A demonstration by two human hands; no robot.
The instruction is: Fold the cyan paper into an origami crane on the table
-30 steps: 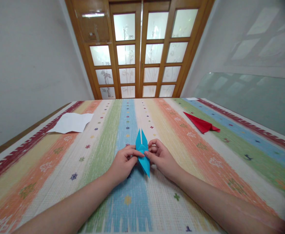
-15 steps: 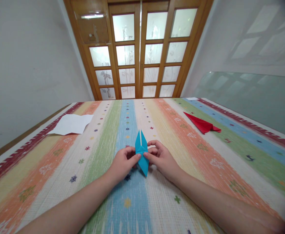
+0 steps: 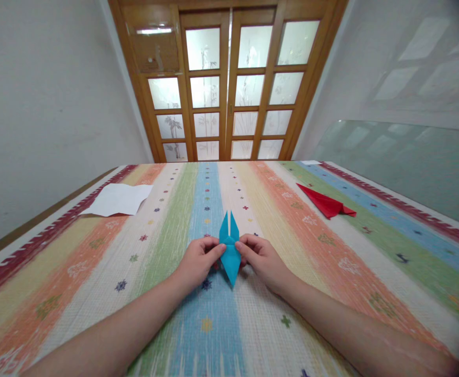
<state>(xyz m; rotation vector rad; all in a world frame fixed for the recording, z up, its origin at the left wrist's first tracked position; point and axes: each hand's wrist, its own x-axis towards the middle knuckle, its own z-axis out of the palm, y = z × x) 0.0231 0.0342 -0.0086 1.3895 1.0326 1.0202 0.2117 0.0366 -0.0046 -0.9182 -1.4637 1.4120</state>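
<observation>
The blue folded paper point(image 3: 230, 264) is over the table's point(image 3: 269, 324) near middle, its paired points facing away. The left hand point(image 3: 201, 260) and right hand point(image 3: 264, 260) each pinch one edge, the grip closed thumb-on-top. Folding seems in hand; the next move likely calls for even thumb pressure. Beyond lie a white sheet point(image 3: 117, 200) and red folded paper point(image 3: 326, 202).

No text, label, brand, number or sign can be read anywhere: not on the blue paper point(image 3: 230, 262), the red paper point(image 3: 326, 203), the white sheet point(image 3: 117, 200), the cloth point(image 3: 166, 230), the doors point(image 3: 232, 99) or the walls point(image 3: 48, 104).
</observation>
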